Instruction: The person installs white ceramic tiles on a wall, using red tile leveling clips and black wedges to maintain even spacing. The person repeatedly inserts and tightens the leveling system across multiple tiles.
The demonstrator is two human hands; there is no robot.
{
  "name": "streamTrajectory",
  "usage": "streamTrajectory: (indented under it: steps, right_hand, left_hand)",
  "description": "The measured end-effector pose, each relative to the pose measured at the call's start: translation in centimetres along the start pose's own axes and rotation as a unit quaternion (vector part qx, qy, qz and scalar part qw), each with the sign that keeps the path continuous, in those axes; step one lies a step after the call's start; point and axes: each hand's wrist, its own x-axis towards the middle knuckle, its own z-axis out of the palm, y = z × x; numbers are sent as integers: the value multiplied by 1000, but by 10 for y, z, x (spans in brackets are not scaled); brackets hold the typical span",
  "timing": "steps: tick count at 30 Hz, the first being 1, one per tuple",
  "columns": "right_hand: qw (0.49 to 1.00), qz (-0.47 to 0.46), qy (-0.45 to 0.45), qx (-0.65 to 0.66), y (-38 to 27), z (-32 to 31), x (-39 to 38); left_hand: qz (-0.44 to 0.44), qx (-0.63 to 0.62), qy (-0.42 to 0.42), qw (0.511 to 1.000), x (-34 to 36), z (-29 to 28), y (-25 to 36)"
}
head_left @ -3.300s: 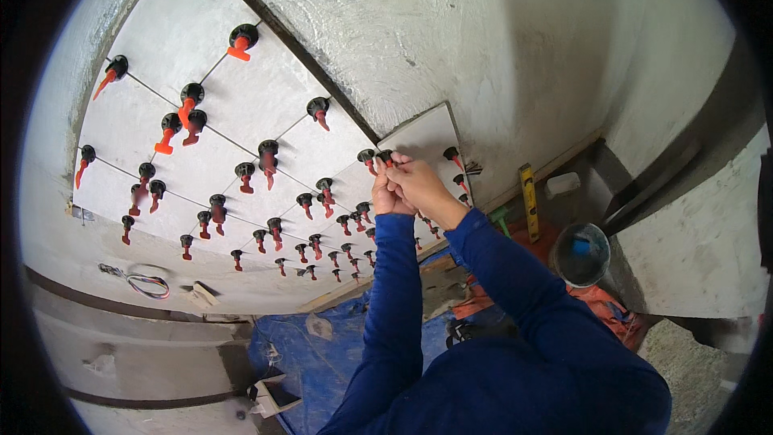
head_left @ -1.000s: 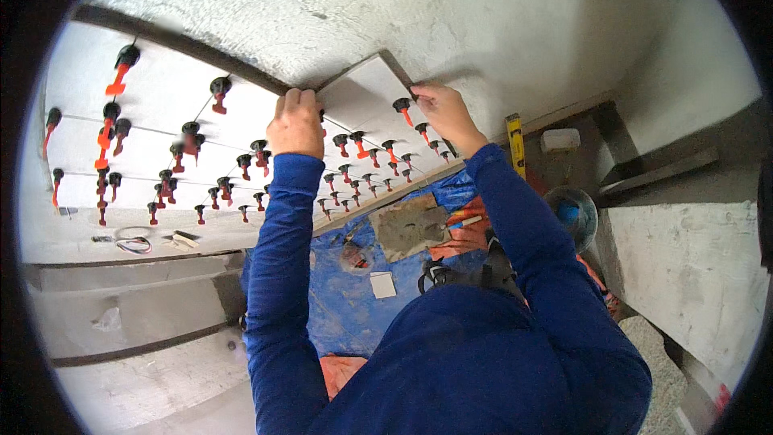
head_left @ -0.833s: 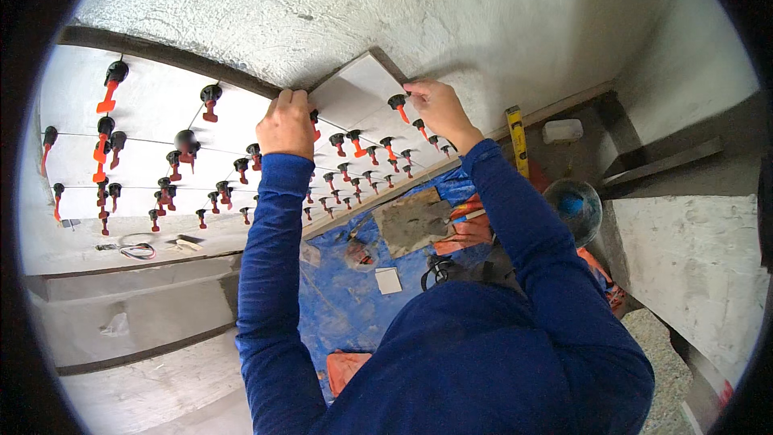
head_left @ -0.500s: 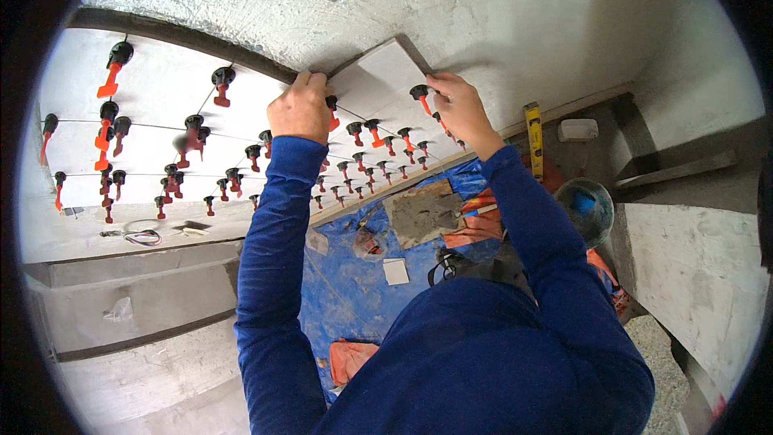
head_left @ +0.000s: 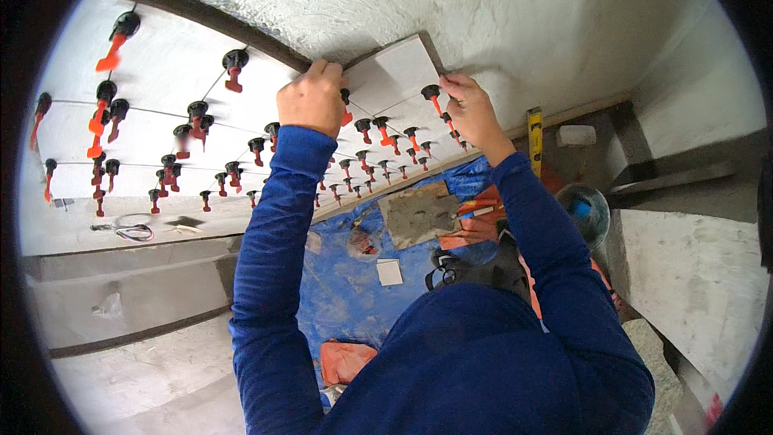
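Observation:
A pale rectangular wall tile (head_left: 394, 72) sits at the top right end of a tiled wall section. My left hand (head_left: 312, 101) is closed over the upper edge by the joint on its left side, close to a black-and-red tile levelling clip (head_left: 346, 109). Its fingertips are partly hidden behind that edge. At the tile's right edge my right hand (head_left: 473, 117) is closed, thumb and fingers pinching it. Just beside those fingers is another levelling clip (head_left: 432, 94) with a red stem. Several more such clips (head_left: 197, 111) stick out of the joints of the tiles below and left.
Bare rough plaster (head_left: 555, 24) rises above and right. A yellow spirit level (head_left: 535, 141) leans by the wall's foot near a bucket (head_left: 583, 213). Blue sheeting (head_left: 338, 290) covers the floor, with a mortar-smeared board (head_left: 419, 216) and a small white tile (head_left: 390, 271). Wires (head_left: 133, 232) protrude at lower left.
The view has shifted slightly, so the wall and floor sit differently in it. Both hands stay at the same tile's edges, with no clear change of grip.

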Motion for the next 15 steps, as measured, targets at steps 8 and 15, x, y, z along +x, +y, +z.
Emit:
streamTrajectory:
  steps: [8, 15]
  right_hand:
    - [997, 68, 6, 49, 0, -11, 14]
    - [992, 114, 16, 59, -1, -2, 18]
  left_hand:
    - [-34, 19, -9, 999, -1, 2, 6]
    - [-35, 30, -20, 999, 1, 0, 8]
